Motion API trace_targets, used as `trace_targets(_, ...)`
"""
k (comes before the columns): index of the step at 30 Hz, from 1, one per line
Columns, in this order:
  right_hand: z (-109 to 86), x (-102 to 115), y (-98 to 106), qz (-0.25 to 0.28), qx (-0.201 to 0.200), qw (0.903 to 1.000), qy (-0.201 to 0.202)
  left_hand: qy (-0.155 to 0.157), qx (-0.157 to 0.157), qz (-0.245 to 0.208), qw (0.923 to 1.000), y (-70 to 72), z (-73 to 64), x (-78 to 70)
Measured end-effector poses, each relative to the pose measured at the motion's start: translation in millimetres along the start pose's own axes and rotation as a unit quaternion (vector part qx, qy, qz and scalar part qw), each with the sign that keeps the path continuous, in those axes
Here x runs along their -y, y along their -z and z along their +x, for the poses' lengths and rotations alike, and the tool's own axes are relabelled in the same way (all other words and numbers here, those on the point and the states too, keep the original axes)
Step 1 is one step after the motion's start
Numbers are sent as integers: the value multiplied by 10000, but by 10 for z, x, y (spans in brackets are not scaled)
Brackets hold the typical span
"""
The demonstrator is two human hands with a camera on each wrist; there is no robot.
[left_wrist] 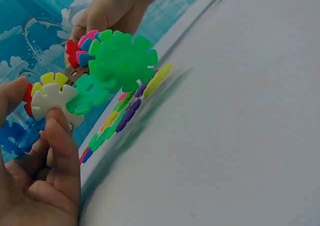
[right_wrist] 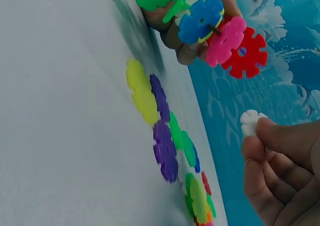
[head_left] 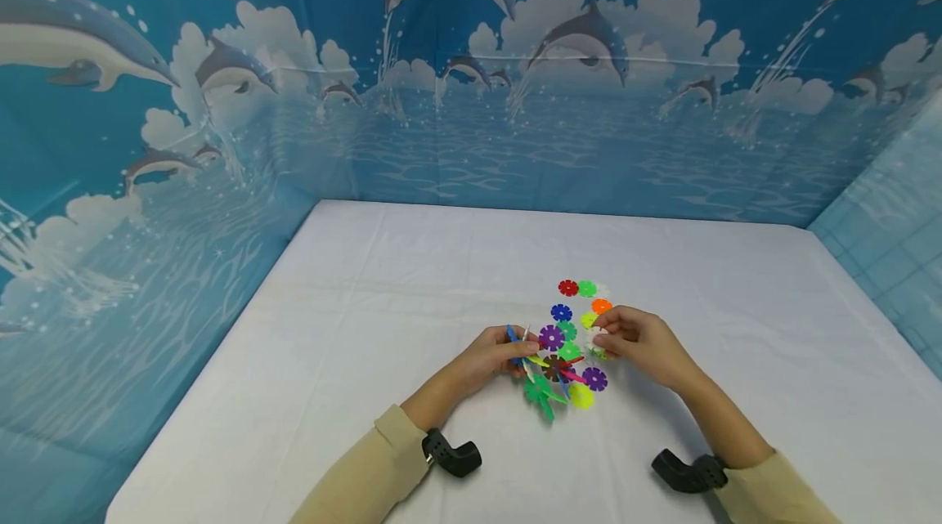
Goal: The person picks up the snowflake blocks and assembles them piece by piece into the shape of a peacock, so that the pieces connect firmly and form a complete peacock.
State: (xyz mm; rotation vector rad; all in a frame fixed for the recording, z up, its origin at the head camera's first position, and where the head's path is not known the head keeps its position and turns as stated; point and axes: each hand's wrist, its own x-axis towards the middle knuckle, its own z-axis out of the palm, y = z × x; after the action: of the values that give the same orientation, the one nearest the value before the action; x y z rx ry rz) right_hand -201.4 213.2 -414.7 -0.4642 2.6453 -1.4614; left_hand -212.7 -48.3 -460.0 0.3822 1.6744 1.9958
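Observation:
My left hand (head_left: pixel 491 359) grips a cluster of interlocked flower-shaped plastic discs (head_left: pixel 540 389) above the table. Green, white, yellow, blue and brown discs of this cluster (left_wrist: pixel 122 60) show in the left wrist view, pinched by thumb and fingers at the white and blue side. Pink and red discs stick out of its far end in the right wrist view. Between thumb and forefinger, my right hand (head_left: pixel 640 344) pinches a single white disc (right_wrist: pixel 249 123), held apart from the cluster. Part of that disc is hidden by the fingertips.
Loose flower discs lie on the white table (head_left: pixel 353 393) between and beyond the hands, among them a purple disc (head_left: pixel 594 379), a red disc (head_left: pixel 568 288) and an orange disc (head_left: pixel 601 306). A dolphin-print curtain (head_left: pixel 471 140) stands along the back and left sides.

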Motion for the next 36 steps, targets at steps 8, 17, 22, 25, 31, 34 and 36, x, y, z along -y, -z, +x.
trace_targets(8, -10, 152, -148, 431, 16, 9985, 330, -45, 27, -53, 10000, 4, -8, 4)
trace_targets(17, -42, 187, -280, -206, -257, 9932, 1113, -191, 129, -22, 9997, 25, -21, 27)
trace_targets(22, -31, 168, -367, -712, -391, 9769, 1976, -374, -239, 425, 9981, -25, -29, 27)
trace_targets(25, -34, 152, -426, -858, -479, 9645, 2450, -599, -559, 555, 9951, -67, -23, 37)
trace_targets(31, -47, 149, -489, -1042, -661, 9454, 3016, -1068, -579, 663, 9904, -86, -17, 53)
trace_targets(34, -54, 155, -487, -1054, -584, 9452, 3035, -1127, -451, 752, 9898, -81, -21, 49)
trace_targets(36, -59, 159, -477, -1030, -520, 9502, 2896, -1089, -406, 784, 9901, -78, -25, 44)
